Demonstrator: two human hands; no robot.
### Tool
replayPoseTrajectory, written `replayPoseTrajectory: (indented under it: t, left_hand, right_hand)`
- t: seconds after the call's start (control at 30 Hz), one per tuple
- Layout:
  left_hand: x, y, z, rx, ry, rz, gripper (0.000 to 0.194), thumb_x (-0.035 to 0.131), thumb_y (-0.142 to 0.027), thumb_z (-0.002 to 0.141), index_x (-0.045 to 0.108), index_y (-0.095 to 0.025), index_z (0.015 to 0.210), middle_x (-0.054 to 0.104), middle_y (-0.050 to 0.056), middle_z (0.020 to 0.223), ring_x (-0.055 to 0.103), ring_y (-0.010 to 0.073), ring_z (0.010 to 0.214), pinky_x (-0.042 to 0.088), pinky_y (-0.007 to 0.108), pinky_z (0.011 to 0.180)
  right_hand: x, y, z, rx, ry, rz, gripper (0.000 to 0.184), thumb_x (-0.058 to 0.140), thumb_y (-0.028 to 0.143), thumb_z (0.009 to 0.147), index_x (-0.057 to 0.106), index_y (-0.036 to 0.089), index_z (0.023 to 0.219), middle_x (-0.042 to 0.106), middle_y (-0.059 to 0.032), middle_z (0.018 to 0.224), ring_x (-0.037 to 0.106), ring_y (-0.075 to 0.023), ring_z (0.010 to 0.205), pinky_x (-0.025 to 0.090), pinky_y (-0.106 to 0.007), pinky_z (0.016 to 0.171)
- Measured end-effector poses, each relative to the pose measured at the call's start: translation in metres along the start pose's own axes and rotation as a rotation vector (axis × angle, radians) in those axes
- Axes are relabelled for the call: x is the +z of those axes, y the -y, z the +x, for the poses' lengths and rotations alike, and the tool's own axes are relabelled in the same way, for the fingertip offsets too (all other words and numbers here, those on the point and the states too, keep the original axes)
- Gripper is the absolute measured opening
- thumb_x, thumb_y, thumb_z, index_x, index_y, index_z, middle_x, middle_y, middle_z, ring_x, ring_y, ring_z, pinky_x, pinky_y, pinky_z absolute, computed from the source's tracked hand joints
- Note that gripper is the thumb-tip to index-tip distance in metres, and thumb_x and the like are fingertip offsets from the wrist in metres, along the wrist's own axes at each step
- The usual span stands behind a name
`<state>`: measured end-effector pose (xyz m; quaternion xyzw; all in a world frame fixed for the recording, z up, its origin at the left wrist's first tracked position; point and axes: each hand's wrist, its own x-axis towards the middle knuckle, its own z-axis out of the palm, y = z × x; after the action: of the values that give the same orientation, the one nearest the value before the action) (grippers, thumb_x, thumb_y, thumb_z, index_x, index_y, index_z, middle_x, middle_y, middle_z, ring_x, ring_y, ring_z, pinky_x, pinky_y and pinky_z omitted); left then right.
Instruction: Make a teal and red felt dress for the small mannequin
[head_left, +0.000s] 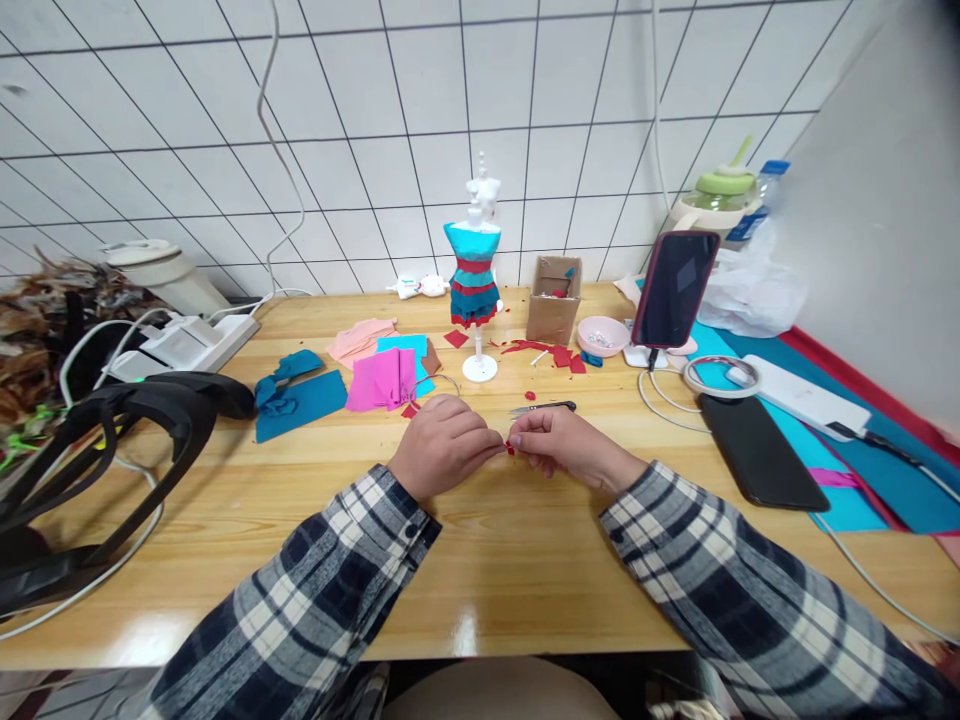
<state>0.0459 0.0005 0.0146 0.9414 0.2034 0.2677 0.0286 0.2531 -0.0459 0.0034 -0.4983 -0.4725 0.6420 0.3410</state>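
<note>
Between my two hands, just above the table, is a tiny red piece (pixel 511 448), perhaps crepe paper. My left hand (pixel 446 447) is closed, its fingertips meeting the piece from the left. From the other side my right hand (pixel 566 445) pinches it between thumb and fingers. Scissors (pixel 544 407) with a dark handle lie right behind my right hand. A small white dress form (pixel 478 368) stands upright farther back, wearing a turquoise, teal and red layered dress (pixel 474 270). Another red scrap (pixel 530 396) lies near the scissors.
Pink, magenta and teal sheets (pixel 300 405) lie at left, near a black headset (pixel 172 400). Behind stand a cardboard box (pixel 553 305) and a pink bowl (pixel 603 337). At right are an upright phone (pixel 673 288), a black phone (pixel 761 455), a power bank (pixel 806 393) and cables.
</note>
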Motion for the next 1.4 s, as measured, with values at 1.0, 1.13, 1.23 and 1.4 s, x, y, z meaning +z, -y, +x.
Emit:
replayPoseTrajectory:
  t: [1.0, 1.13, 1.23, 1.4]
  left_hand:
    - [0.019, -0.016, 0.010, -0.704, -0.223, -0.684, 0.020, 0.070, -0.035, 0.076, 0.070, -0.016, 0.073, 0.066, 0.005, 0.073, 0.059, 0.0158, 0.069, 0.047, 0.027, 0.063]
    - [0.016, -0.017, 0.010, -0.717, -0.187, -0.763, 0.022, 0.068, -0.036, 0.078, 0.071, -0.015, 0.081, 0.069, 0.006, 0.079, 0.062, 0.0178, 0.076, 0.049, 0.028, 0.067]
    - [0.013, -0.017, 0.010, -0.712, -0.148, -0.791, 0.023, 0.065, -0.036, 0.080, 0.071, -0.014, 0.083, 0.070, 0.007, 0.083, 0.063, 0.0187, 0.080, 0.049, 0.029, 0.071]
    - [0.014, -0.016, 0.011, -0.738, -0.145, -0.746, 0.020, 0.069, -0.033, 0.076, 0.069, -0.014, 0.074, 0.069, 0.006, 0.074, 0.061, 0.0166, 0.071, 0.048, 0.027, 0.067]
  right_hand:
    - [0.021, 0.001, 0.002, -0.221, -0.241, 0.079, 0.024, 0.065, 0.040, 0.072, 0.052, 0.020, 0.075, 0.051, 0.0075, 0.054, 0.049, -0.0085, 0.043, 0.045, -0.021, 0.040]
    - [0.019, 0.000, 0.002, -0.251, -0.242, 0.018, 0.020, 0.062, 0.038, 0.074, 0.051, 0.021, 0.076, 0.049, 0.0079, 0.053, 0.049, -0.0086, 0.043, 0.045, -0.021, 0.040]
    - [0.017, -0.002, 0.002, -0.280, -0.235, -0.067, 0.016, 0.060, 0.035, 0.077, 0.052, 0.021, 0.078, 0.049, 0.0076, 0.054, 0.049, -0.0088, 0.043, 0.043, -0.021, 0.041]
    - [0.015, -0.004, 0.002, -0.304, -0.237, -0.192, 0.012, 0.057, 0.031, 0.079, 0.051, 0.021, 0.077, 0.049, 0.0071, 0.053, 0.048, -0.0093, 0.042, 0.040, -0.021, 0.041]
